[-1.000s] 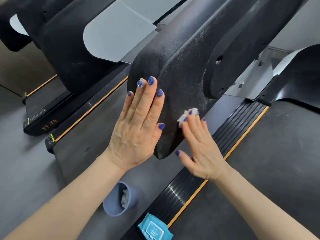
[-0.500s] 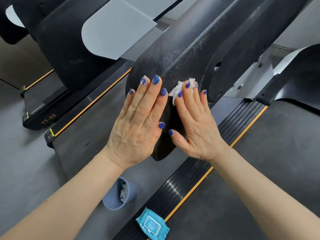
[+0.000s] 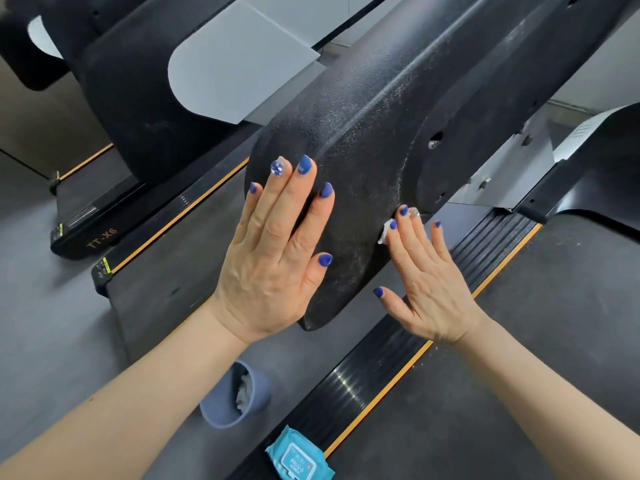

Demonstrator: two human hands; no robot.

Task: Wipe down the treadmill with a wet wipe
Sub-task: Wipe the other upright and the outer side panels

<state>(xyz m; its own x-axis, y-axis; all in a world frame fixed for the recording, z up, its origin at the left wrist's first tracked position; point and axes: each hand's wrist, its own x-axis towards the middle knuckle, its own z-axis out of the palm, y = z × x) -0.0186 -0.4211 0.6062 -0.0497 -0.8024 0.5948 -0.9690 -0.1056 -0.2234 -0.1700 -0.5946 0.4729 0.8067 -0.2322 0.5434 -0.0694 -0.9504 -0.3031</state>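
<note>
Sliding my right hand (image 3: 427, 271) down from the cover's middle to its right edge, fingers flat on the wet wipe (image 3: 384, 233); top looks done, rim next. Left hand (image 3: 273, 258) braces the treadmill cover (image 3: 363, 168), fingers straight. Side rail (image 3: 381, 368) below leaves room; cup (image 3: 221, 407) and wipe pack (image 3: 299, 457) sit well clear.

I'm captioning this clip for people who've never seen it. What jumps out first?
Two hands with blue nails lie flat on a black treadmill cover: the left hand braces it, the right hand presses a white wipe against its edge. Below, a blue cup and a teal wipe pack.
</note>
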